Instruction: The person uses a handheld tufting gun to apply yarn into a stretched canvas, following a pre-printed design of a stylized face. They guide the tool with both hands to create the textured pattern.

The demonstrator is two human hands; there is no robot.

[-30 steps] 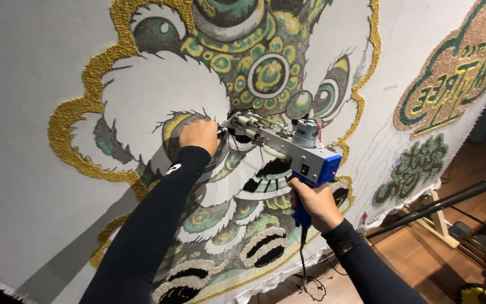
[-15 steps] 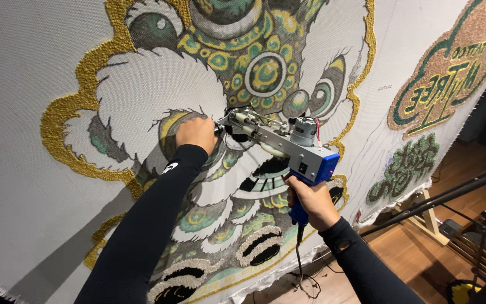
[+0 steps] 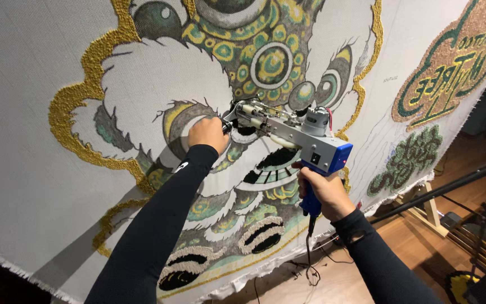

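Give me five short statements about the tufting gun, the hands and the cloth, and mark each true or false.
1. The right hand grips the blue handle of the tufting gun. True.
2. The left hand rests on the wooden floor. False: it holds the gun's front grip against the stretched cloth.
3. The gun's tip points at the cloth. True.
4. The golden outline is blue. False: it is yellow-gold.
5. Both arms wear black sleeves. True.

Both arms wear snug black long sleeves; the left sleeve (image 3: 158, 225) bears a small white mark near the wrist, hands bare.
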